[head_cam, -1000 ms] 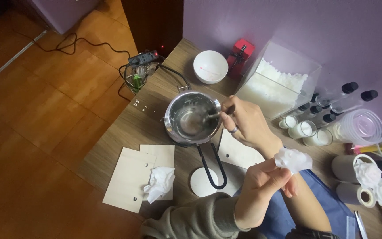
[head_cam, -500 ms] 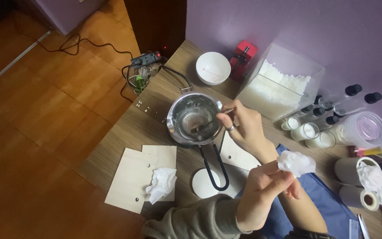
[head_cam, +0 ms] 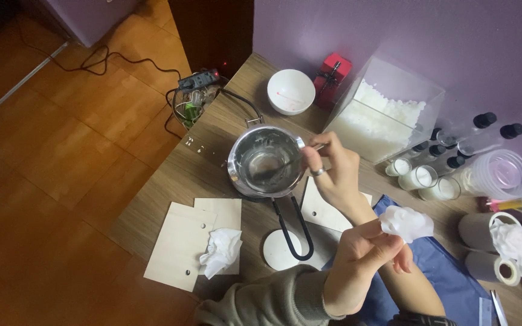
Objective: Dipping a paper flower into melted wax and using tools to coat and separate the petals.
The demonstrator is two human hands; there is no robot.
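Note:
My right hand (head_cam: pixel 333 172) reaches over the rim of a small metal pot (head_cam: pixel 237 158) and pinches a thin stirring stick (head_cam: pixel 279 168) whose tip rests in the whitish residue inside. The pot's black loop handle (head_cam: pixel 294 232) points toward me. My left hand (head_cam: pixel 360 256), in a grey-green sleeve, is raised nearer to me. It holds a crumpled white tissue wad (head_cam: pixel 407 222) between the fingertips, above a blue cloth (head_cam: pixel 448 278).
On the wooden table lie pale wooden sheets (head_cam: pixel 179 247), another crumpled tissue (head_cam: pixel 222 250) and a white round disc (head_cam: pixel 279 250). Behind the pot stand a white bowl (head_cam: pixel 290 92), a red box (head_cam: pixel 332 72) and a clear box of white flakes (head_cam: pixel 382 111). Black-capped bottles (head_cam: pixel 484 121), small jars (head_cam: pixel 418 177) and rolls (head_cam: pixel 484 265) crowd the right. A power strip (head_cam: pixel 197 79) hangs at the far edge.
My right hand has shifted slightly at the pot rim with the stick. My left hand has stayed raised with the tissue wad, drifting a little to the right.

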